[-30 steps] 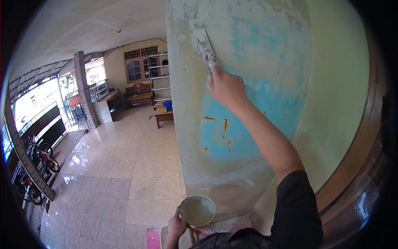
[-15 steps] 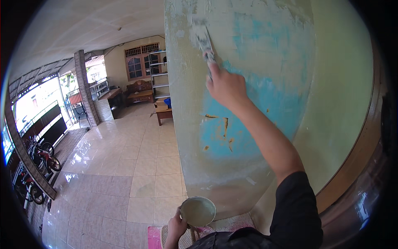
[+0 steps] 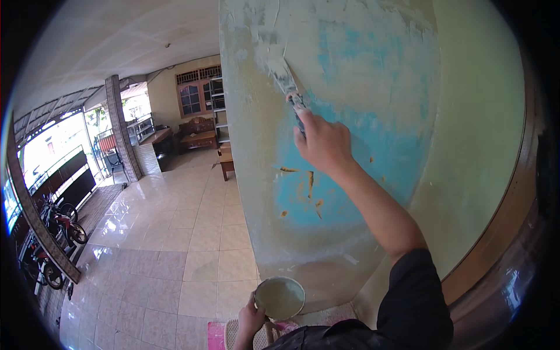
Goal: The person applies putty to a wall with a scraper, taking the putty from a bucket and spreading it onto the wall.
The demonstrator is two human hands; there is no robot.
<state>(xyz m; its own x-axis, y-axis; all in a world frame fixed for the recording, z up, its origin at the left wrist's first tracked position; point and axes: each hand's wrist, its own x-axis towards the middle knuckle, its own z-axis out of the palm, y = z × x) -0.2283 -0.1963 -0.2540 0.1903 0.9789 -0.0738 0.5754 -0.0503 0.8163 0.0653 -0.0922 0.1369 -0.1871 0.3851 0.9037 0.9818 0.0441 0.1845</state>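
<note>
My right hand (image 3: pixel 324 142) is closed round the handle of a putty knife (image 3: pixel 284 76), index finger stretched along it. The knife's blade lies against the upper part of the wall (image 3: pixel 361 70), which has greyish filler smeared over blue paint. Lower down, the bare blue patch (image 3: pixel 350 198) shows several brown gouges. Down at waist height my left hand (image 3: pixel 251 318) grips the rim of a round bucket (image 3: pixel 280 297). Greyish paste coats its inside; how deep it is I cannot tell.
Beneath the bucket stand a woven-pattern plastic seat (image 3: pixel 232 334) and a pink sheet (image 3: pixel 216 335). A wood-edged opening (image 3: pixel 496 227) is at the right. Tiled floor (image 3: pixel 157 233) stretches left towards a pillar (image 3: pixel 121 128), a wooden bench (image 3: pixel 197 133) and parked motorbikes (image 3: pixel 58 227).
My right hand and the putty knife have moved slightly down the wall, the blade still on the filler. The view has shifted a little; my left hand keeps hold of the bucket.
</note>
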